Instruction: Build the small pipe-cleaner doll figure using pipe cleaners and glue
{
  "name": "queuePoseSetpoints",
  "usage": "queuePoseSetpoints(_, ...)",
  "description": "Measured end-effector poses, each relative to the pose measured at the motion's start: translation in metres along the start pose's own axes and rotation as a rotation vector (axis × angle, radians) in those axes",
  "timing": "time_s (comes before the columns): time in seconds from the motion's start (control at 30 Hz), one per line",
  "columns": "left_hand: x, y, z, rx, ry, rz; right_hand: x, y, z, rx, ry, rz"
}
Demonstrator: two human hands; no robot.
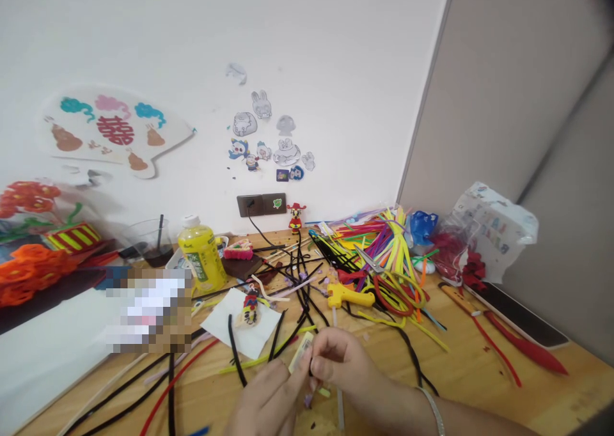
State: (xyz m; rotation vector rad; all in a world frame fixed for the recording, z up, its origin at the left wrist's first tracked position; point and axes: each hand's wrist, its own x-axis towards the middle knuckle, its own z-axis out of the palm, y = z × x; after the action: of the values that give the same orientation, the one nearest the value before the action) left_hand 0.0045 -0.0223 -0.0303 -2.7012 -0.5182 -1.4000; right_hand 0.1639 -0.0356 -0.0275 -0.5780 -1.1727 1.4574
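Observation:
At the front middle of the table my left hand (269, 394) and my right hand (346, 362) meet fingertip to fingertip. Thumb and forefinger of the right one pinch a small dark piece (313, 364), mostly hidden by the fingers. The left fingers are closed against it; what they grip is hidden. Just behind the fingertips shows a pale yellow labelled block (301, 351); I cannot tell whether it is held. A yellow glue gun (349, 295) lies beyond the right hand. Left of it, a small doll (250, 305) rests on a white paper square (225, 327).
Black pipe cleaners (233, 350) are strewn about. A heap of coloured pipe cleaners (396, 238), with scissors (369, 258) on it, lies behind. A yellow drink bottle (201, 257) and plastic cup (156, 247) stand left. At right are a red-handled tool (532, 350) and plastic bag (494, 231).

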Motion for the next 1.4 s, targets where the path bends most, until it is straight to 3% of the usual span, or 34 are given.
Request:
queuePoseSetpoints(0.3,0.004,0.001,-0.001,-0.154,-0.043,-0.121,-0.006,-0.006,0.004,-0.196,-0.002,-0.121)
queuePoseSetpoints(0.5,0.011,-0.004,-0.002,-0.114,-0.195,-0.156,-0.005,-0.009,0.005,-0.348,0.0,-0.271)
queuePoseSetpoints(0.67,0.013,0.006,-0.018,-0.041,-0.169,-0.23,-0.002,-0.011,0.004,-0.251,0.099,-0.026)
queuePoseSetpoints(0.87,0.019,0.0,-0.023,-0.079,-0.191,-0.215,0.004,-0.013,-0.002,-0.171,-0.006,0.121)
queuePoseSetpoints(1.0,0.018,-0.005,-0.02,-0.032,-0.191,-0.222,0.006,-0.017,-0.007,-0.196,-0.042,0.134)
queuePoseSetpoints(1.17,0.009,-0.011,-0.018,0.063,-0.158,-0.27,0.014,-0.026,-0.019,-0.413,0.046,0.0)
queuePoseSetpoints(1.3,-0.002,-0.021,-0.018,0.225,-0.144,-0.247,0.022,-0.038,-0.031,-0.656,0.247,-0.095)
queuePoseSetpoints(1.37,-0.004,-0.025,-0.019,0.296,-0.13,-0.233,0.022,-0.041,-0.033,-0.827,0.23,-0.12)
queuePoseSetpoints(1.4,-0.005,-0.027,-0.019,0.317,-0.123,-0.233,0.021,-0.04,-0.033,-0.932,0.154,-0.133)
